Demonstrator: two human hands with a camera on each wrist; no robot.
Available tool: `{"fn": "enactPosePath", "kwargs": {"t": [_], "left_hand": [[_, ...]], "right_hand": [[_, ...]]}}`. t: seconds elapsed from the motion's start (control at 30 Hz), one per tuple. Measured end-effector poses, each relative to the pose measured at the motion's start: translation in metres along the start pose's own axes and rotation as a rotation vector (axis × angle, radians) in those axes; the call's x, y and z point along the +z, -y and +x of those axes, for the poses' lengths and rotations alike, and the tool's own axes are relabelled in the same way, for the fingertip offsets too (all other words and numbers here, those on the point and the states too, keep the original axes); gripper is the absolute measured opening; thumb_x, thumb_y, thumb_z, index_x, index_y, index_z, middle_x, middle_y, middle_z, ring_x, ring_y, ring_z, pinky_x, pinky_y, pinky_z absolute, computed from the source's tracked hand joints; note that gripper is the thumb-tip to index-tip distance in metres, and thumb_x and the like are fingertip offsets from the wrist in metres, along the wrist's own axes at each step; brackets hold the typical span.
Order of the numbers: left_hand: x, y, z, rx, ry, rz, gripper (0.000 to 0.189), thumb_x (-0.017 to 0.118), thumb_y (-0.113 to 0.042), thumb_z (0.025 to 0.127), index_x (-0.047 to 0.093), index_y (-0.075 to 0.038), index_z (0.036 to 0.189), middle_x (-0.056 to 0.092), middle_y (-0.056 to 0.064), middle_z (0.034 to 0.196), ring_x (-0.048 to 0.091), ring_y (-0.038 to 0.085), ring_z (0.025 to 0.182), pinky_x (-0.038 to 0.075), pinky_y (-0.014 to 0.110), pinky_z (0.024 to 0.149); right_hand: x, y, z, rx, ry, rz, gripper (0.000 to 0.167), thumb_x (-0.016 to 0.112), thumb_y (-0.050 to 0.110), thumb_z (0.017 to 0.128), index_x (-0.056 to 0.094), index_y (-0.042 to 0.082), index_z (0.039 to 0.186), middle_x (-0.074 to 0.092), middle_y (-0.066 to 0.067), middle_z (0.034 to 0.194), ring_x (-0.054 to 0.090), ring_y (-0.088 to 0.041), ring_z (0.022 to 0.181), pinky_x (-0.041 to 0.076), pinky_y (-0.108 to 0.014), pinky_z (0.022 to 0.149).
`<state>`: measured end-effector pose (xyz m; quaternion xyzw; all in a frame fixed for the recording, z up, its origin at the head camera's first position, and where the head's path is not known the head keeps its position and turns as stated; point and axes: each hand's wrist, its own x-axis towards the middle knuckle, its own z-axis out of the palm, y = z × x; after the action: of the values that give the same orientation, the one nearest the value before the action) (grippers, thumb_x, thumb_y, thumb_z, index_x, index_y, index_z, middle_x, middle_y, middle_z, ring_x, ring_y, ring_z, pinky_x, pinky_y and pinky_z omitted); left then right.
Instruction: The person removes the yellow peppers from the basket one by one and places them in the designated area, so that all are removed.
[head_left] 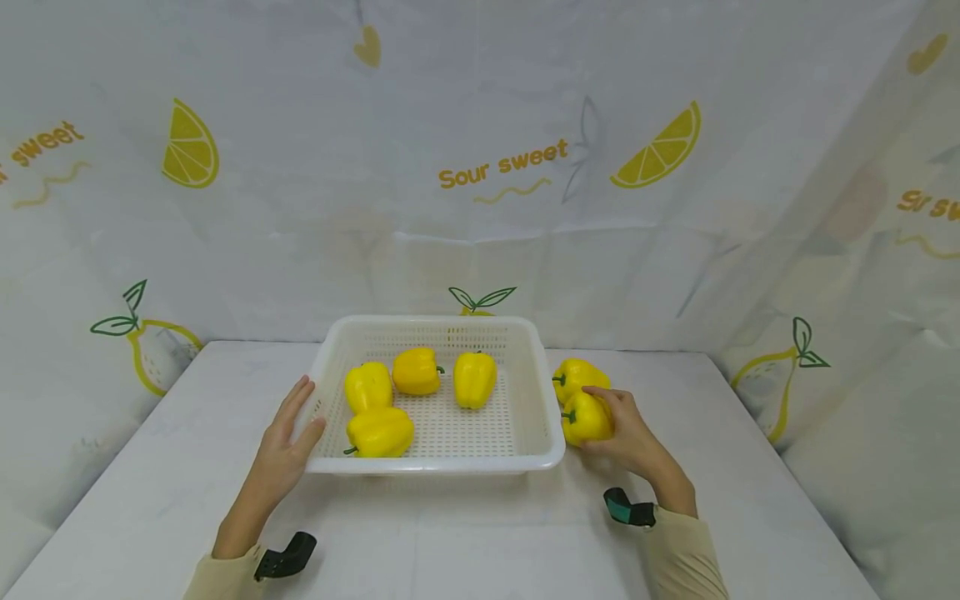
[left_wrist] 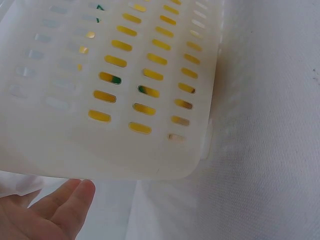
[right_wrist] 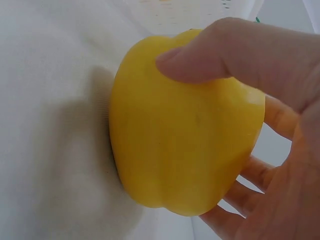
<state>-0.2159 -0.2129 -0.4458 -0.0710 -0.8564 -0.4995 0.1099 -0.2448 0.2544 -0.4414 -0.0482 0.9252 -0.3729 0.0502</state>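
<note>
A white plastic basket [head_left: 542, 400] with slotted walls stands on the table, holding several yellow bell peppers [head_left: 475, 380]. My left hand [head_left: 281, 446] touches the basket's left side with its fingers extended; in the left wrist view its fingertips [left_wrist: 86, 190] are right at the rim. To the right of the basket, my right hand [head_left: 628, 431] grips a yellow bell pepper [right_wrist: 185, 140], thumb on one side and fingers around the other. The green stem of this pepper points toward the basket. Just behind it lies another yellow bell pepper [head_left: 579, 375], partly covered by the hand.
The table [head_left: 450, 542] has a white cloth over it. A white curtain [head_left: 300, 250] printed with lemons and lettering hangs behind and along both sides. Each wrist wears a dark strapped device, one at the left cuff [head_left: 225, 575].
</note>
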Motion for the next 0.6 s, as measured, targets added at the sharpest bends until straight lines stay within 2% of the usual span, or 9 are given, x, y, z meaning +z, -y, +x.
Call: {"fn": "enactPosePath", "kwargs": {"t": [0.23, 0.43, 0.6], "left_hand": [[-0.0001, 0.0003, -0.0002, 0.000, -0.001, 0.004, 0.061, 0.052, -0.012, 0.100, 0.027, 0.001, 0.154, 0.015, 0.021, 0.165, 0.015, 0.049, 0.150, 0.018, 0.071, 0.115], [-0.0001, 0.0013, 0.0003, -0.008, 0.003, 0.007, 0.062, 0.052, -0.011, 0.100, 0.026, 0.001, 0.154, 0.014, 0.020, 0.165, 0.015, 0.049, 0.150, 0.019, 0.071, 0.115], [0.0001, 0.0014, 0.0004, -0.016, 0.006, 0.009, 0.062, 0.052, -0.011, 0.100, 0.025, 0.001, 0.155, 0.013, 0.020, 0.166, 0.014, 0.048, 0.151, 0.019, 0.070, 0.116]], "right_hand": [[0.0012, -0.0016, 0.0006, -0.018, -0.028, -0.011, 0.085, 0.082, 0.030, 0.080, 0.037, 0.008, 0.150, 0.025, -0.031, 0.145, 0.037, -0.051, 0.130, 0.035, -0.071, 0.109], [-0.0003, -0.0040, -0.0001, -0.053, -0.064, -0.040, 0.082, 0.081, 0.028, 0.080, 0.040, 0.003, 0.147, 0.034, -0.030, 0.139, 0.041, -0.048, 0.128, 0.034, -0.071, 0.109], [-0.0011, -0.0052, -0.0001, -0.067, -0.067, -0.037, 0.079, 0.081, 0.027, 0.081, 0.041, 0.002, 0.145, 0.035, -0.030, 0.140, 0.040, -0.048, 0.129, 0.033, -0.071, 0.109]]}}
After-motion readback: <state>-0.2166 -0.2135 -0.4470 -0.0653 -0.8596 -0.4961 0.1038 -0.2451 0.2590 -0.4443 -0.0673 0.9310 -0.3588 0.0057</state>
